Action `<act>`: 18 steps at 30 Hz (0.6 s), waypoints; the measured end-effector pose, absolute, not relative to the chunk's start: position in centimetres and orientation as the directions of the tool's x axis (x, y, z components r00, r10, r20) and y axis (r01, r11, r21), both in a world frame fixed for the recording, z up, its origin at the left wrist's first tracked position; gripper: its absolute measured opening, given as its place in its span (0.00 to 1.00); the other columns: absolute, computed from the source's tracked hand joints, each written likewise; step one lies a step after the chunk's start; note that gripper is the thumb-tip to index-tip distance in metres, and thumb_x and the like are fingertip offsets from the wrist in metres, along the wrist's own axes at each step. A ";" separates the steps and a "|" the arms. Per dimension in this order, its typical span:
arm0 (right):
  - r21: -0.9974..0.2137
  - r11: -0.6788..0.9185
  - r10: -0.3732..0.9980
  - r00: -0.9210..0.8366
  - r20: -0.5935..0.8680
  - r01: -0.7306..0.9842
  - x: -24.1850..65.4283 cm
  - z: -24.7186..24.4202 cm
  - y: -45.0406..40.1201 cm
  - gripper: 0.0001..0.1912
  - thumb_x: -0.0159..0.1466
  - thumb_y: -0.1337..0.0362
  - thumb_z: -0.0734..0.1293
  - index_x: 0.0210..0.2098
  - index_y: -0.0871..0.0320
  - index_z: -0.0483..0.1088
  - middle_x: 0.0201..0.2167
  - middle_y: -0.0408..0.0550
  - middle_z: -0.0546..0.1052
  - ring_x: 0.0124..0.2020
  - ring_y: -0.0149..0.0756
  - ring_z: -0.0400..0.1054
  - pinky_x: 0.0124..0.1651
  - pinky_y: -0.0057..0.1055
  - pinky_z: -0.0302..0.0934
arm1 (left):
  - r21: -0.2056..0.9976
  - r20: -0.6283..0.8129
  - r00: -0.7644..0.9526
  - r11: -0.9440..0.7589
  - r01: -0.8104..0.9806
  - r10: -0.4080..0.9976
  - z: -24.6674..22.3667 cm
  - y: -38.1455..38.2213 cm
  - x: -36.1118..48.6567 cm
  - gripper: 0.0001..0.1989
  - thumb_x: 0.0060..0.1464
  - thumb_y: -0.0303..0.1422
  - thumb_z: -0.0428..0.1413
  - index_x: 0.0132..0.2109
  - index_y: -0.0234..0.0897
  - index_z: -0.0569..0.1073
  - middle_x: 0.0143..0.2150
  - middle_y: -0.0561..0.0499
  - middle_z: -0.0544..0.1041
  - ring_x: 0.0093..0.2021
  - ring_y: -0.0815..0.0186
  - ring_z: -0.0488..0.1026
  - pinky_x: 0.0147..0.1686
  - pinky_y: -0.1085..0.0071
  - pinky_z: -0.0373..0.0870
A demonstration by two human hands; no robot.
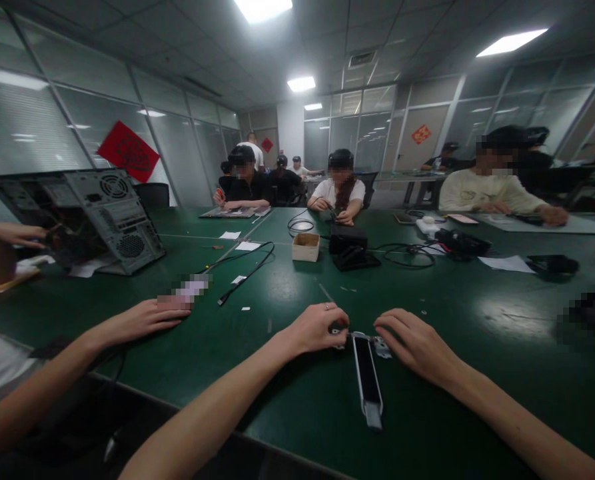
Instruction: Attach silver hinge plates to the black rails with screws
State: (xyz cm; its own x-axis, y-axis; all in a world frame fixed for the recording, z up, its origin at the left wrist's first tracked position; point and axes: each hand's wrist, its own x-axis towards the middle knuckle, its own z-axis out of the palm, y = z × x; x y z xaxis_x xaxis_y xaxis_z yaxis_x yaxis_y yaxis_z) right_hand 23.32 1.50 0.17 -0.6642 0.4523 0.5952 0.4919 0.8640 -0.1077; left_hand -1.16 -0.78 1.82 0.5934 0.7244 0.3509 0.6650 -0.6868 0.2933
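On the green table (282,360), a long narrow device (368,377) with a black face and a pale frame lies between my hands, a grey tab at its near end. My left hand (320,328) is closed in a pinch by its far left corner, on a small metal piece (340,341) partly covered by the fingers. Just right of the device is another small silvery metal piece (382,347). My right hand (417,343) rests beside this piece with its fingers stretched out; whether they touch it I cannot tell.
A co-worker's hand (174,308) lies on the table at left, near a black cable (244,277). Behind it stands an opened computer case (114,220). Farther back are a small open box (306,247), a black device on a stand (348,240) and several seated people.
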 end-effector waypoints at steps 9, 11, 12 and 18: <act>-0.237 0.807 0.589 -0.701 0.402 0.541 23.9 -0.6 2.1 0.14 0.68 0.60 0.57 0.38 0.57 0.72 0.35 0.50 0.74 0.33 0.37 0.69 0.35 0.34 0.68 | 0.347 0.148 0.558 -0.571 0.744 0.817 2.3 -0.3 -2.1 0.07 0.52 0.32 0.60 0.37 0.34 0.75 0.31 0.53 0.75 0.30 0.68 0.72 0.30 0.76 0.64; -0.259 0.806 0.592 -0.710 0.381 0.532 23.9 -0.7 2.1 0.14 0.68 0.60 0.56 0.38 0.56 0.72 0.34 0.50 0.74 0.33 0.36 0.69 0.34 0.34 0.68 | 0.378 0.112 0.569 -0.564 0.734 0.815 2.4 -0.3 -2.2 0.07 0.51 0.32 0.60 0.38 0.34 0.76 0.31 0.53 0.76 0.30 0.69 0.72 0.29 0.77 0.64; -0.268 0.805 0.593 -0.712 0.375 0.529 23.9 -0.8 2.1 0.14 0.68 0.60 0.56 0.38 0.56 0.72 0.34 0.50 0.74 0.33 0.36 0.69 0.34 0.34 0.67 | 0.395 0.108 0.574 -0.565 0.725 0.811 2.4 -0.3 -2.2 0.07 0.52 0.32 0.60 0.39 0.33 0.76 0.32 0.52 0.77 0.30 0.69 0.72 0.29 0.77 0.64; -0.279 0.807 0.589 -0.747 0.309 0.520 24.0 -0.5 1.9 0.11 0.66 0.63 0.58 0.38 0.57 0.72 0.35 0.50 0.73 0.35 0.37 0.68 0.37 0.36 0.66 | 0.440 0.130 0.609 -0.596 0.672 0.783 2.2 -0.3 -2.2 0.08 0.52 0.32 0.60 0.40 0.33 0.78 0.33 0.52 0.77 0.32 0.69 0.72 0.31 0.78 0.64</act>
